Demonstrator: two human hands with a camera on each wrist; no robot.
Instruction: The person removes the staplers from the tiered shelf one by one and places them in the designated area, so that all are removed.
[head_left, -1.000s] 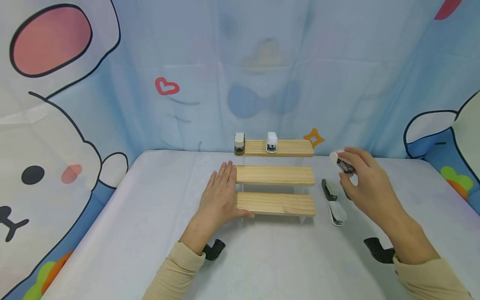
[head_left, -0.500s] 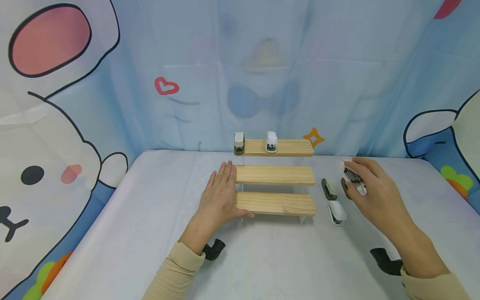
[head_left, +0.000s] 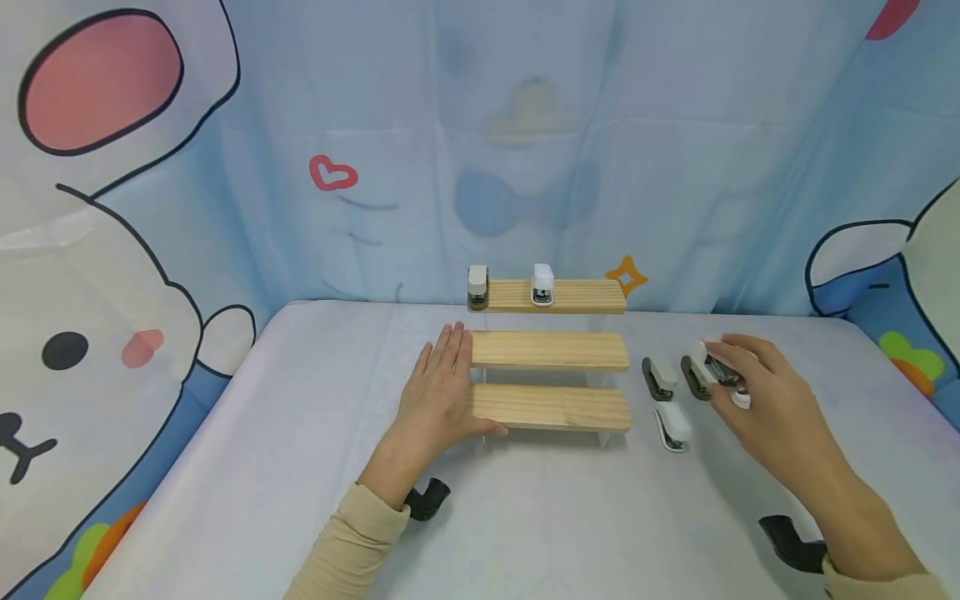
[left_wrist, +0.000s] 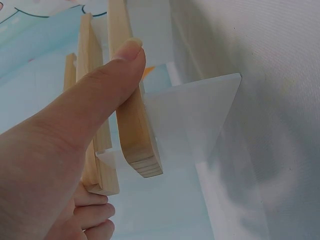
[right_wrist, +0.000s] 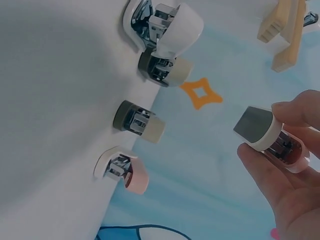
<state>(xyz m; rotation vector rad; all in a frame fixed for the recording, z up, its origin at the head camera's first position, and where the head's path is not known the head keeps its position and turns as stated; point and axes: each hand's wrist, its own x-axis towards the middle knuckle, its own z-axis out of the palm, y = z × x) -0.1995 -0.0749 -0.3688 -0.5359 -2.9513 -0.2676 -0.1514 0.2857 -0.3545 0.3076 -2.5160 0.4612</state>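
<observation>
My right hand [head_left: 780,408] pinches a small stapler [right_wrist: 271,139] between thumb and fingers, its grey base showing in the right wrist view. In the head view this stapler overlaps a dark grey and white stapler [head_left: 694,380] on the table. A pink-topped stapler [right_wrist: 122,169] stands beside that one in the right wrist view. To their left lie a beige and grey stapler [head_left: 660,379] and a white stapler [head_left: 673,427]. My left hand [head_left: 438,396] rests with straight fingers against the left end of the stepped wooden rack [head_left: 551,407], its thumb [left_wrist: 95,97] lying on the lowest board.
On the rack's top board [head_left: 585,296] stand a beige and dark stapler [head_left: 477,287] and a white stapler [head_left: 543,285]. Clear supports [left_wrist: 195,115] hold up the boards. A printed blue curtain [head_left: 525,167] hangs behind the white-covered table [head_left: 570,525].
My right hand, gripping the small stapler, has moved right and closer to me, down over the staplers on the table. My left hand stays against the rack.
</observation>
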